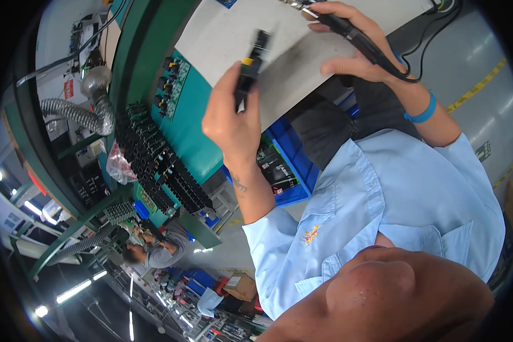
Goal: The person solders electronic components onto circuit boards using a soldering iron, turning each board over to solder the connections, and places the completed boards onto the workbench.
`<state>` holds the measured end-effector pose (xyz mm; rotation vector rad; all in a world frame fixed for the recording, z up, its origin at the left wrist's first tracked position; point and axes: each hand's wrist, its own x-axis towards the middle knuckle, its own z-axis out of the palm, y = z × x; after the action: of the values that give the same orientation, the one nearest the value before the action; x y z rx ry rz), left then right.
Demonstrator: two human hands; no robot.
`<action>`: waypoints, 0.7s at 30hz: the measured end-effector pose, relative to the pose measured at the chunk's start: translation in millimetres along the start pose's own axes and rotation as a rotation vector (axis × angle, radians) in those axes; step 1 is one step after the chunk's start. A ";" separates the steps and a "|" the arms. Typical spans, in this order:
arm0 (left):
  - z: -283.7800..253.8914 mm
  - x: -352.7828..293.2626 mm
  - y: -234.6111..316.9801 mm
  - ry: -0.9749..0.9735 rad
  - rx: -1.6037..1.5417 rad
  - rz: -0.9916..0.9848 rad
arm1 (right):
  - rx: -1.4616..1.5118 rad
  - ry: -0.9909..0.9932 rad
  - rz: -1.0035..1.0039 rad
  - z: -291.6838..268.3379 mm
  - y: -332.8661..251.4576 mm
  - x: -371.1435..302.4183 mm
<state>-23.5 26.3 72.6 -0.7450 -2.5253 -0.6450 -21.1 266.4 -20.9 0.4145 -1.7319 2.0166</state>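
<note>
Pinching, between thumb and fingers of left hand (231,122), a black part (250,73); probably feeling light and stiff, best being held by its sides. Holding a corded black tool (356,39) in right hand (365,66).

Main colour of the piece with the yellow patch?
The piece is mostly black; head view shows it best.

Toward twelve o'clock, a small black part (246,85) with a yellow patch is sitting upright in the left hand (233,122), tilting toward one o'clock, its far end blurring. Toward one o'clock, a long black tool (356,41) is resting slantwise along the right hand (363,60), its shiny metal tip pointing toward ten o'clock, its black cord (422,64) looping out behind.
</note>
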 end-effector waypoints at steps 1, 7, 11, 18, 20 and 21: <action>-5.8 3.5 5.6 0.020 -0.121 -0.158 | 0.036 0.050 0.023 1.5 2.4 -0.7; -5.6 0.3 -1.9 0.085 -0.756 -0.625 | -0.171 -0.023 -0.179 -13.1 -13.3 -12.7; 3.3 -4.2 -3.7 0.101 -0.905 -0.689 | -0.202 -0.183 -0.279 -5.6 -37.8 -19.0; 15.3 -4.4 -1.5 0.131 -0.970 -0.689 | -0.103 -0.278 -0.345 2.8 -36.2 -26.8; 14.4 -4.8 -1.8 0.132 -0.969 -0.687 | -0.106 -0.285 -0.347 3.6 -36.4 -26.0; 13.9 -4.8 -1.9 0.128 -0.969 -0.684 | -0.111 -0.289 -0.349 3.6 -36.8 -25.7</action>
<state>-24.6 30.5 58.5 -0.0382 -2.2150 -2.1288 19.6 263.4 -1.9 0.9380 -1.7769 1.6664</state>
